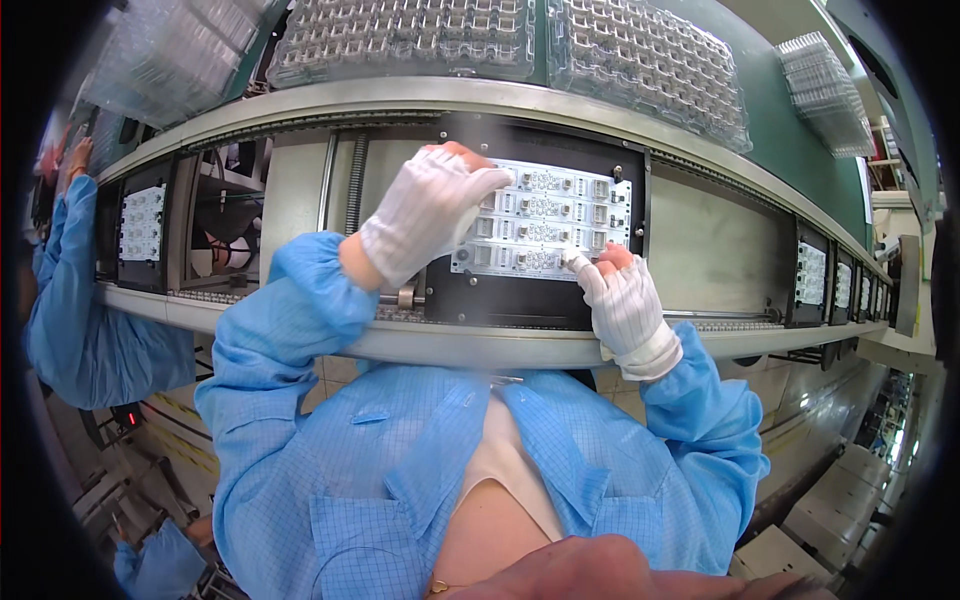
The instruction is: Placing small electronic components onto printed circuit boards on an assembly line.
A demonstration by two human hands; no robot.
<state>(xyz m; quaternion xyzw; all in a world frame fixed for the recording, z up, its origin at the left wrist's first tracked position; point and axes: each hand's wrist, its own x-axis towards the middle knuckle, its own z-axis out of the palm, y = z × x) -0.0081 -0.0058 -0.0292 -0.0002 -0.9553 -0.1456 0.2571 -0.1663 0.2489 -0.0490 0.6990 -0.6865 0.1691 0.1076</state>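
A conveyor (pixel 450 344), circuit boards (pixel 545 207) and clear trays (pixel 645 60) mark an electronics factory

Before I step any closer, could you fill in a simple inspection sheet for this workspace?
Surface: black plate between metal rails.
Work items: white circuit-board panel lying on the plate.
Clutter: clear plastic trays on the green surface beyond; stacked ones at both sides.
Fingers: left hand at the panel's upper left, right hand at its lower right; both gloved, with bare fingertips on the right; whether either grips anything is unclear.
Cables: possible wiring in the left opening, too dim to confirm.
Surroundings: co-worker's blue sleeve at left; similar panels along the line.
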